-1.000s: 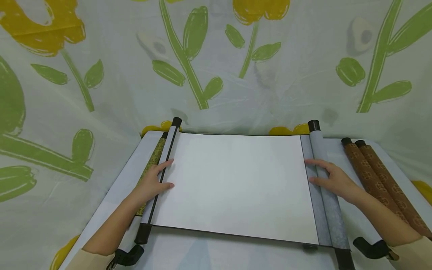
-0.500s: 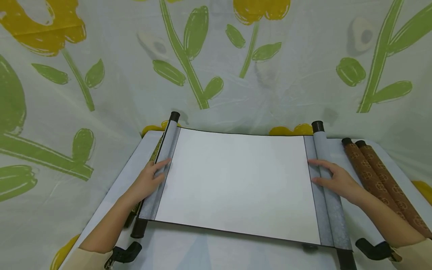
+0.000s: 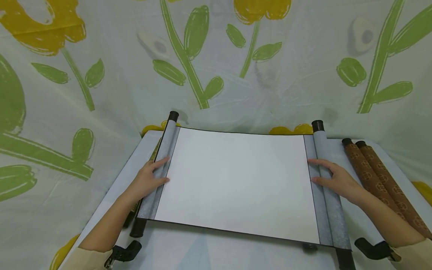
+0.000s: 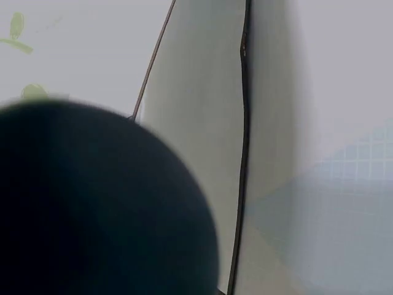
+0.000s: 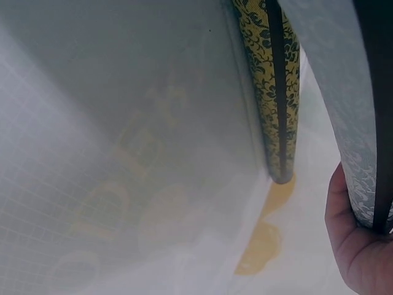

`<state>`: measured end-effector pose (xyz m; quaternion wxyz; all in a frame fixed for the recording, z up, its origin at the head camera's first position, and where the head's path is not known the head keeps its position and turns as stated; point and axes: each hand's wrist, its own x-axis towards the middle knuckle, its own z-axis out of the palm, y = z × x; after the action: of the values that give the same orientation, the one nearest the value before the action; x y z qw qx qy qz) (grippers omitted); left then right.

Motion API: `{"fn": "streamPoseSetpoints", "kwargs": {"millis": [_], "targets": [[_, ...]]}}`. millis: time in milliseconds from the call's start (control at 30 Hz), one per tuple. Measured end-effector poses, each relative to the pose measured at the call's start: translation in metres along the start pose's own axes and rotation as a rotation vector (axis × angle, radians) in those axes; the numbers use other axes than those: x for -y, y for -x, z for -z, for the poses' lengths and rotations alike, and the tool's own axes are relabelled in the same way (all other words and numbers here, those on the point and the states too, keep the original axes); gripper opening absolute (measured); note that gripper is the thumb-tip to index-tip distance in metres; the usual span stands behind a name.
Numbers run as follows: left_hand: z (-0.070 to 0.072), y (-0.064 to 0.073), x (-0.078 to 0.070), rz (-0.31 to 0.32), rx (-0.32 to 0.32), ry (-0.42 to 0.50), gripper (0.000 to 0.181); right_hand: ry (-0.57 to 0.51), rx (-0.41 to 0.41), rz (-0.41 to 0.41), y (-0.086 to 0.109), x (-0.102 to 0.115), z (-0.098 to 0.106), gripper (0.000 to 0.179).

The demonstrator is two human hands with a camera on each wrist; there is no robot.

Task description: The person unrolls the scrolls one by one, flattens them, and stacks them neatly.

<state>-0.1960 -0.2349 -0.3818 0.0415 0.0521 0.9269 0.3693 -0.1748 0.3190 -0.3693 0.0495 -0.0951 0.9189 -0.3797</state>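
Note:
A wide blank white scroll (image 3: 236, 180) with grey-blue borders stretches between both hands in the head view. On its left roller (image 3: 163, 150), my left hand (image 3: 145, 180) grips, thumb and a finger reaching over the grey strip. My right hand (image 3: 337, 180) holds the thicker right roll (image 3: 332, 210), with two digits showing on its inner side. The scroll's dark-edged underside (image 4: 196, 147) hangs above the table in the left wrist view. In the right wrist view, a hand (image 5: 362, 246) cups a grey-blue roll (image 5: 344, 110); which hand cannot be told.
Two brown patterned rolled scrolls (image 3: 384, 180) lie at the right of the white table (image 3: 202, 247). A yellow-and-black patterned scroll (image 5: 264, 80) lies under the left side, mostly hidden in the head view. A dark knob (image 3: 309, 247) peeks out below the scroll's front edge.
My left hand and the left roller have moved left, turning so that a grey strip now shows at that side. The right hand has shifted slightly right with its roll.

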Motion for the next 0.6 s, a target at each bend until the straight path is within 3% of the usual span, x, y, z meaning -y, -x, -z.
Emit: {"fn": "streamPoseSetpoints", "kwargs": {"millis": [400,600], "targets": [[0.0065,0.002,0.0058,-0.072,0.0,-0.003,0.055,-0.007,0.009,0.001,-0.0009,-0.0002,0.0009,0.065],[0.006,0.0,0.0098,-0.073,0.001,-0.033,0.05,-0.019,0.011,-0.003,0.0002,-0.0011,0.0007,0.066]]}}
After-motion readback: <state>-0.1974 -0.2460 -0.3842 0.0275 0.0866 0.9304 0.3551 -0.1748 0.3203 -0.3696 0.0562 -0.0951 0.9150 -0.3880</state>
